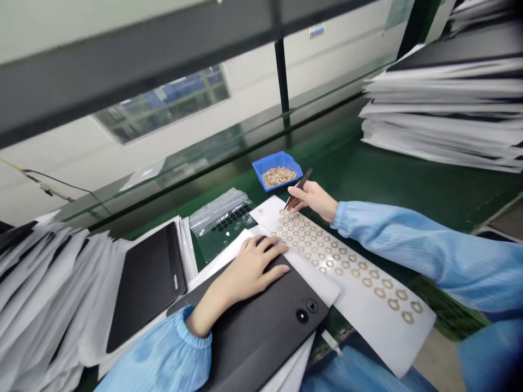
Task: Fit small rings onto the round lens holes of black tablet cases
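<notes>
My left hand (257, 267) lies with fingers spread on a black tablet back cover (261, 326), which has two round camera rings near its right corner. Black tweezers (301, 185) are pinched in my right hand (312, 198). Their tips point down at the far end of a white sheet (359, 310) dotted with rows of small tan rings (379, 293). Whether the tips grip a ring is too small to tell. White paper lies under the cover and partly beneath the ring sheet's left edge.
A blue bin (263, 163) of loose rings stands behind the sheet. Left of it lies a clear zip bag (220, 218) with small black rings. Another black cover (145, 283) rests on paper. Tall interleaved stacks stand at left (44, 305) and back right (441, 109).
</notes>
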Tool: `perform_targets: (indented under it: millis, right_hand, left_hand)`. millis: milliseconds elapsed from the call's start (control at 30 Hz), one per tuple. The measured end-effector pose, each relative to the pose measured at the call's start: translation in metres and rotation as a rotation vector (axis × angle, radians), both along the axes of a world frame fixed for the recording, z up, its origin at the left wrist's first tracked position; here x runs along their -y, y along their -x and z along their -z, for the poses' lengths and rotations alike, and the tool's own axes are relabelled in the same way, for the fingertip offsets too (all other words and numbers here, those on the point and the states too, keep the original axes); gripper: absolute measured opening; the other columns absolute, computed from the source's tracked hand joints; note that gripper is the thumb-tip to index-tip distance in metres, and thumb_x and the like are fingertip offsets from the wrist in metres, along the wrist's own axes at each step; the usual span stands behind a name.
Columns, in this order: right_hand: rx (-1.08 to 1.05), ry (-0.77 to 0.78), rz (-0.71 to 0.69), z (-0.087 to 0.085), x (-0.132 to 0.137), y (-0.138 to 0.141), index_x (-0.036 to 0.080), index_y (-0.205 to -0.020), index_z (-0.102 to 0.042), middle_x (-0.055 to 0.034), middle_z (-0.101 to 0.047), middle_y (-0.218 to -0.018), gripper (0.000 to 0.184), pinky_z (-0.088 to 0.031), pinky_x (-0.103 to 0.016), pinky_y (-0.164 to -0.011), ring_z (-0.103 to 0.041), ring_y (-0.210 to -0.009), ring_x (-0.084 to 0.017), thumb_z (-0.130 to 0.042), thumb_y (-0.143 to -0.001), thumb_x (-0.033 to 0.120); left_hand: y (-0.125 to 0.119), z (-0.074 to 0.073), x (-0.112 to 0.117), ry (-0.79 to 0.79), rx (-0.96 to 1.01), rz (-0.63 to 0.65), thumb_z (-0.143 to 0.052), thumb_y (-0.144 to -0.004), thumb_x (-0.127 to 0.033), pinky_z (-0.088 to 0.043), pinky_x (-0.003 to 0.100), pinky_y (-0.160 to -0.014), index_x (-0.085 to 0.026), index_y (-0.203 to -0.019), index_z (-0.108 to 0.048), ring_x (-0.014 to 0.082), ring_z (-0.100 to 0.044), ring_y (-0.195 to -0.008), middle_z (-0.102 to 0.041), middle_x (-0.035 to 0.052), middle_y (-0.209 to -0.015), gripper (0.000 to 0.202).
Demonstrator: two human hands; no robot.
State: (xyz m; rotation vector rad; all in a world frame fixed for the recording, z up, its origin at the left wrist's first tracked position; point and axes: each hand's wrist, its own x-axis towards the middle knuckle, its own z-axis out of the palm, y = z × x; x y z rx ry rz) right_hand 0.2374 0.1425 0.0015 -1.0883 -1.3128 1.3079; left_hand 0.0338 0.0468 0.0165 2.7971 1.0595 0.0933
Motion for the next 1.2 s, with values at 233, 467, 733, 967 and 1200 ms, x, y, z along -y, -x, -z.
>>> perform_targets:
  millis: [233, 467, 733, 967, 1200]
  right_hand:
    - [-0.093, 0.208, -0.593, 0.000, 0.095, 0.002, 0.015, -0.083, -0.046, 0.0027, -0.060, -0.049, 0.030, -0.047, -0.019, -0.031, -0.056, -0.035, -0.012, -0.059, -0.080, 0.042]
    - [-0.182, 0.207, -0.516, 0.020, 0.116, 0.001, 0.019, -0.079, -0.037, 0.0084, -0.053, -0.040, 0.034, -0.042, -0.016, -0.027, -0.050, -0.028, -0.010, -0.057, -0.080, 0.047]
    - [-0.219, 0.214, -0.518, 0.023, 0.118, 0.000, 0.020, -0.079, -0.037, 0.0092, -0.051, -0.038, 0.032, -0.043, -0.016, -0.028, -0.051, -0.028, -0.010, -0.055, -0.082, 0.046]
    - [-0.232, 0.223, -0.506, 0.023, 0.118, 0.000, 0.020, -0.081, -0.036, 0.0091, -0.053, -0.046, 0.025, -0.043, -0.015, -0.028, -0.051, -0.030, -0.008, -0.053, -0.084, 0.039]
    - [-0.218, 0.212, -0.507, 0.022, 0.119, 0.000, 0.020, -0.081, -0.035, 0.0091, -0.052, -0.045, 0.023, -0.043, -0.016, -0.028, -0.050, -0.029, -0.008, -0.051, -0.085, 0.036]
  left_hand:
    - [0.001, 0.006, -0.003, 0.032, 0.006, 0.004, -0.037, -0.094, -0.042, -0.027, 0.045, -0.102, -0.021, -0.130, -0.044, 0.0281, -0.034, -0.122, -0.042, 0.0076, -0.135, 0.043]
    - [0.002, 0.005, -0.004, 0.013, -0.016, 0.003, -0.035, -0.095, -0.041, -0.023, 0.046, -0.105, -0.019, -0.132, -0.042, 0.0281, -0.029, -0.126, -0.039, 0.0082, -0.138, 0.044]
    - [0.002, 0.005, -0.004, 0.019, -0.052, -0.004, -0.034, -0.095, -0.041, -0.024, 0.045, -0.105, -0.019, -0.133, -0.041, 0.0276, -0.029, -0.126, -0.038, 0.0068, -0.139, 0.044]
    - [0.003, 0.007, -0.005, 0.022, -0.055, -0.005, -0.033, -0.095, -0.041, -0.024, 0.045, -0.105, -0.019, -0.134, -0.040, 0.0279, -0.028, -0.126, -0.038, 0.0067, -0.139, 0.045]
    - [0.003, 0.007, -0.005, 0.025, -0.068, -0.006, -0.033, -0.095, -0.042, -0.024, 0.045, -0.105, -0.020, -0.134, -0.039, 0.0281, -0.029, -0.126, -0.038, 0.0064, -0.139, 0.046]
